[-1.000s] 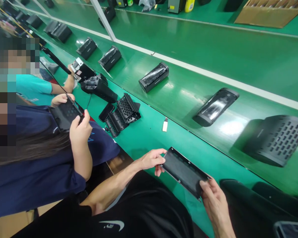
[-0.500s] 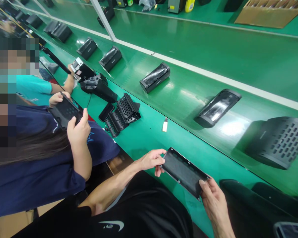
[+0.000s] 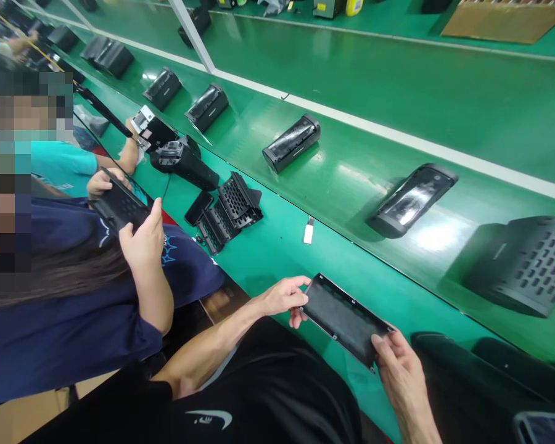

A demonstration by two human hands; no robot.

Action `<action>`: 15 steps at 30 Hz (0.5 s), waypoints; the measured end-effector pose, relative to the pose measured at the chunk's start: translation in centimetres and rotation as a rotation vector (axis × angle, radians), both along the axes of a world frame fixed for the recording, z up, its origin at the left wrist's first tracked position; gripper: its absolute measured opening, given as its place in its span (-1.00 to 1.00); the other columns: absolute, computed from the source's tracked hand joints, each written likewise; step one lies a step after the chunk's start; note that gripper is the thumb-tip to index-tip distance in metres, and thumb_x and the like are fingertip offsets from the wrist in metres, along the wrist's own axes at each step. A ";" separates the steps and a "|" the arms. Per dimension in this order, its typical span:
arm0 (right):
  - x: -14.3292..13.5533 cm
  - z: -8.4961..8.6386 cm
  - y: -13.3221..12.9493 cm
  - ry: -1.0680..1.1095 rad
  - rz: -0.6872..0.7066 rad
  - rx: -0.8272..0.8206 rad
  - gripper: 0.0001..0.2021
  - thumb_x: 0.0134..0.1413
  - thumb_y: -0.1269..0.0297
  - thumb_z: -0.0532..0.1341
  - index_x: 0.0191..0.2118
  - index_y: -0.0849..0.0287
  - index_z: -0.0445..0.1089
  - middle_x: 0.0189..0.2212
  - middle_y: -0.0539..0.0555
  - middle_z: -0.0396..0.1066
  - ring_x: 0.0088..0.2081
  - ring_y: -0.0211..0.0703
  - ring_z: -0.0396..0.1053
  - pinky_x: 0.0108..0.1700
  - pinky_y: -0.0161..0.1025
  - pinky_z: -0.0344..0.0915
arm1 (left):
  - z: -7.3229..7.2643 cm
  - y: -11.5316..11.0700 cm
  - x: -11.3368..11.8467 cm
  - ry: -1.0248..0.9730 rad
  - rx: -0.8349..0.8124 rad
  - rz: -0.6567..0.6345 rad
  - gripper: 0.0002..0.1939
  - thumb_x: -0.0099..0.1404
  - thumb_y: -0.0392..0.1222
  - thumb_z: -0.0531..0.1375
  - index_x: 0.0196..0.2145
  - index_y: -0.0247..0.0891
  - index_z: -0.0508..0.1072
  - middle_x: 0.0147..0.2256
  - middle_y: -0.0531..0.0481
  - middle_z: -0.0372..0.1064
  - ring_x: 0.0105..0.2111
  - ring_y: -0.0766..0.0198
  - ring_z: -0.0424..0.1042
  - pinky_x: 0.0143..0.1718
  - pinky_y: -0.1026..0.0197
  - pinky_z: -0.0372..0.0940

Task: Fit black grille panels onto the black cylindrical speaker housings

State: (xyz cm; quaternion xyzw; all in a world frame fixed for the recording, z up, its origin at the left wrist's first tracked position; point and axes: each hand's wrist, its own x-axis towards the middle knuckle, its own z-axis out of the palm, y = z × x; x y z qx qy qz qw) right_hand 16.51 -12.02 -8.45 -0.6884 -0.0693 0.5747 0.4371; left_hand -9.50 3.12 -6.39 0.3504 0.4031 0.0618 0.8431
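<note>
A black rectangular panel (image 3: 345,320) with small clips along its rim is held tilted above the green table, its hollow inner side toward me. My left hand (image 3: 285,300) pinches its left end between thumb and fingers. At the opposite end my right hand (image 3: 400,361) grips the panel, thumb on the inner face and fingers behind. Beyond the panel a small white-and-dark piece (image 3: 308,231) lies on the table. To its left rests a pile of black perforated panels (image 3: 234,206).
Black speaker-like units (image 3: 291,143) stand along the green line beyond the table, one with a slotted face (image 3: 522,265) at right. A co-worker's hand (image 3: 143,237) holds a similar panel at left. Dark rounded shapes (image 3: 472,370) and a phone-like object (image 3: 543,427) lie at lower right.
My hands and the panel stay almost the same. Several units on the line have shifted slightly to the right. The co-worker's panel has tilted a little.
</note>
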 end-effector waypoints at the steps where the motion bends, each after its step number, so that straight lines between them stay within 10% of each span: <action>1: 0.0 0.1 0.0 -0.006 -0.001 -0.001 -0.47 -0.18 -0.13 0.56 -0.29 0.08 0.36 -0.53 -0.15 0.12 -0.49 -0.30 0.02 -0.48 -0.35 0.09 | -0.1 0.0 0.0 -0.008 0.004 -0.003 -0.55 0.28 0.01 0.31 0.01 -0.27 0.31 -0.49 0.00 0.54 -0.66 0.26 0.48 -0.60 0.35 0.32; 15: -0.2 0.6 0.2 -0.018 0.009 -0.009 -0.41 -0.24 -0.14 0.58 -0.17 0.10 0.43 -0.52 -0.15 0.11 -0.47 -0.27 0.04 -0.44 -0.34 0.11 | 0.0 0.3 -0.4 -0.029 -0.016 -0.035 -0.54 0.25 -0.03 0.31 -0.01 -0.24 0.26 -0.50 0.04 0.53 -0.66 0.24 0.51 -0.62 0.31 0.41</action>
